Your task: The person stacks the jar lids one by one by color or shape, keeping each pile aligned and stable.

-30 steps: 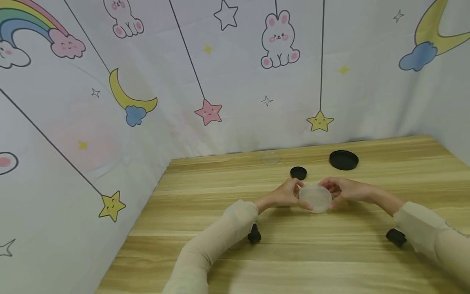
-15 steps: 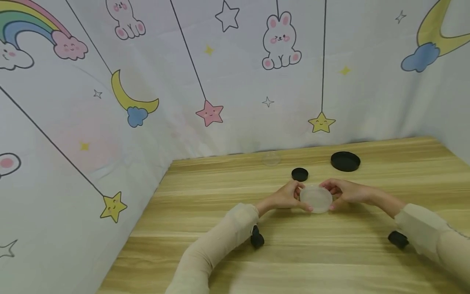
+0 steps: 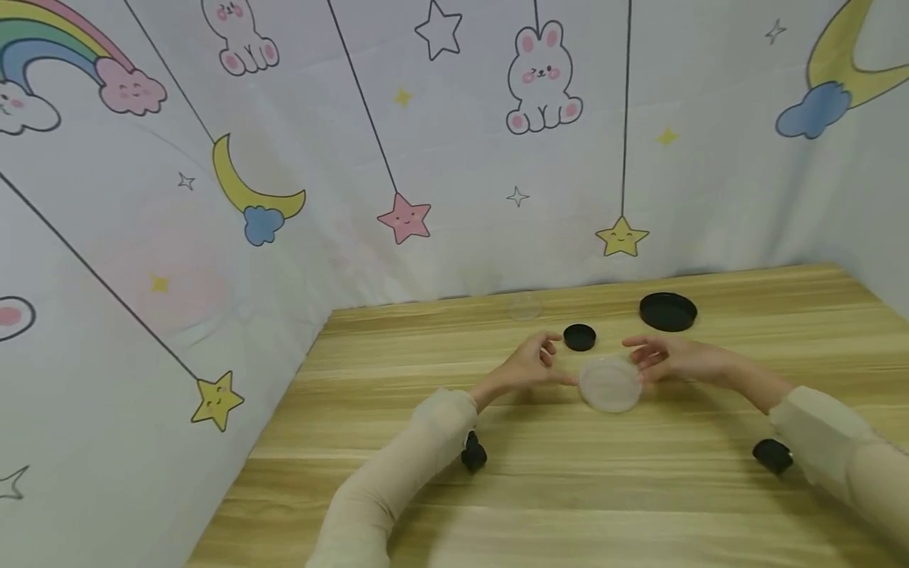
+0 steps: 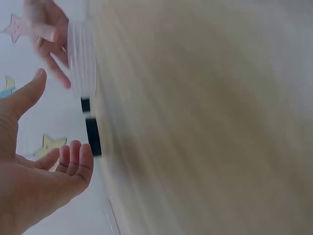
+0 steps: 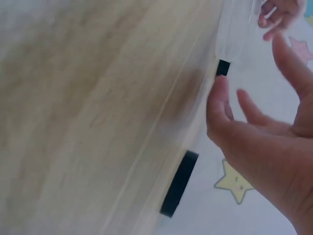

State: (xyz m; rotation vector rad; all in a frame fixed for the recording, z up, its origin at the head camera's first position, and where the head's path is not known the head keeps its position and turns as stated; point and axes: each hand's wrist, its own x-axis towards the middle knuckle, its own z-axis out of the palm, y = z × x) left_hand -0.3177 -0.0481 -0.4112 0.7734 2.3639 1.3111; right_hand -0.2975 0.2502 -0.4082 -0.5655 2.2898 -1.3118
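Note:
A round translucent plastic container [image 3: 611, 384] stands on the wooden table between the two hands; its ribbed clear side shows in the left wrist view [image 4: 82, 58]. The left hand [image 3: 531, 364] is to its left, fingers spread and bent loosely, holding nothing. On the other side the right hand [image 3: 671, 359] is held close to the rim with loosely bent fingers and no grip on it. Both wrist views show a gap between each hand and the container. Just behind the container lies a small black round lid [image 3: 579, 338].
Farther back on the right lies a larger black round lid [image 3: 667, 312]. A faint clear round piece [image 3: 525, 306] sits near the table's back edge. Behind the table [image 3: 568, 489] hangs a white cloth [image 3: 454, 158] printed with stars, moons and rabbits.
Both hands have let go of the container and moved apart, the left hand leftward and the right hand slightly rightward. The container stays where it was.

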